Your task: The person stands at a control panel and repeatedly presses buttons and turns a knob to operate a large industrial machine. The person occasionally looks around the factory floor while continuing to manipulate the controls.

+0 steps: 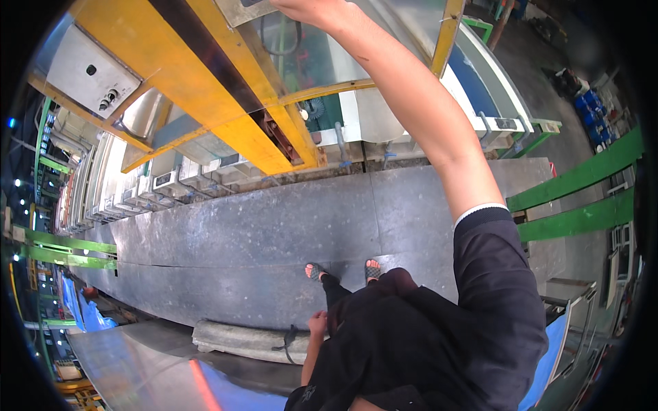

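My right arm stretches up and forward across the yellow steel frame [226,116]. At the top edge of the head view my right hand [305,5] is only partly seen, beside a grey metal box [245,9] on the frame; its fingers are cut off, so what it touches or holds is hidden. Low beside my body hangs my left hand [317,323], its fingers curled in and nothing visible in them. A long pale roll [240,340] with a dark strap [290,342] lies closest to it.
I stand on a grey metal walkway [233,226]. A row of white tanks [137,185] with pipes runs along its far side. A control panel [89,68] with knobs hangs at the left. Green rails [582,219] rise at the right; blue drums [591,109] stand beyond.
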{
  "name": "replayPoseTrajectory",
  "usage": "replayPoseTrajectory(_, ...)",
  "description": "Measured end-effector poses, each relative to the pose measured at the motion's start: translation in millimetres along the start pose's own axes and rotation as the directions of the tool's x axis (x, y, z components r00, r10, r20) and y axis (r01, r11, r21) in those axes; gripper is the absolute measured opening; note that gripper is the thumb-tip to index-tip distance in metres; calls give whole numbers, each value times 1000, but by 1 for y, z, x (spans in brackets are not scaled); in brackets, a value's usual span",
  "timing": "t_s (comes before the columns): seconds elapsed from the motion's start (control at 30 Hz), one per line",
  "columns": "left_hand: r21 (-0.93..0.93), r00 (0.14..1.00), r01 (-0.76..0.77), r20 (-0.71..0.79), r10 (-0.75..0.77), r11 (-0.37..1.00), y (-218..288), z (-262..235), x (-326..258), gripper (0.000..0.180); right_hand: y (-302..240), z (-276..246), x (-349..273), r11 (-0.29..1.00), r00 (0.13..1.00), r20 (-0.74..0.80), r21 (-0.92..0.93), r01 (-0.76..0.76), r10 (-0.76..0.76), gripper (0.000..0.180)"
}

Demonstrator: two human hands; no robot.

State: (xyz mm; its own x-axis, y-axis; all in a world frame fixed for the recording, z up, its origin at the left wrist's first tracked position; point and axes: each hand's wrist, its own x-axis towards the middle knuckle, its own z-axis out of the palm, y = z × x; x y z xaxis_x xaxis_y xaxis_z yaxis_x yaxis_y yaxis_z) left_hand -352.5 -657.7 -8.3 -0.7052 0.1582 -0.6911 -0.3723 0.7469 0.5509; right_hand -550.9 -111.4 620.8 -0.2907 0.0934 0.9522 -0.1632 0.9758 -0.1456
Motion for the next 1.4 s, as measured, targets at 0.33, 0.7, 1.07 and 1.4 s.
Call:
replayPoseTrajectory(0.33,53,1000,17,-12,-17,998,23,-4,-29,37,-2,0,-9,969,970,-163,143,202,-178,20)
replayPoseTrajectory(0.7,60,999,-50,-16,51,997,20,-3,-5,35,-8,-15,15,983,990,-35,126,-131,136,27)
replayPoseTrajectory(1.07,12,999,48,-7,-48,999,30,-2,-21,34,-12,0,11,990,997,-32,131,-60,65,27)
replayPoseTrajectory(1.4,32,1000,-16,-11,16,999,8,1,-17,36,9,3,-1,984,985,-153,143,103,-81,21)
